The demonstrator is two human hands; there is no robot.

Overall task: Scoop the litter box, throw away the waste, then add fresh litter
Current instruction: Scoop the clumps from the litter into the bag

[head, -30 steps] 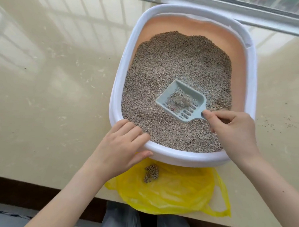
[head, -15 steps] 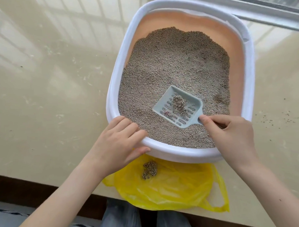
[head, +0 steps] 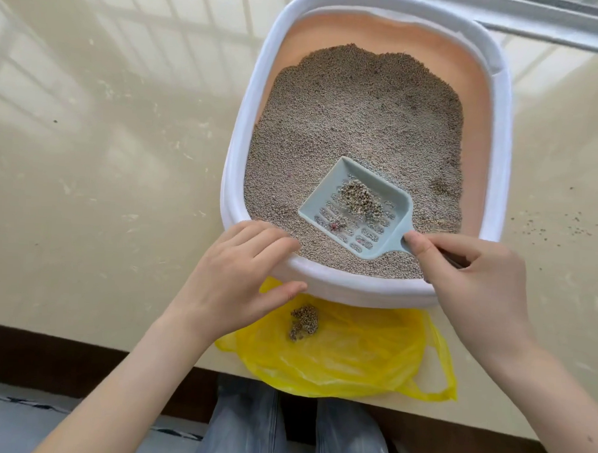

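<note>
Right hand [head: 473,285] gripping scoop [head: 358,208] handle, clump [head: 360,200] sitting in tray over litter box [head: 245,176]; left hand [head: 237,278] bracing rim, fingers relaxed. Advising: keeping scoop level while carrying toward yellow bag [head: 353,359]

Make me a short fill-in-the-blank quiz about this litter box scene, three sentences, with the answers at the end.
1. The right hand holds the handle of the pale blue ____, which carries a clump of litter.
2. The left hand rests on the white ____ of the litter box.
3. One clump of waste already lies on the ____ plastic bag in front of the box.

Missing words: scoop; rim; yellow
</note>
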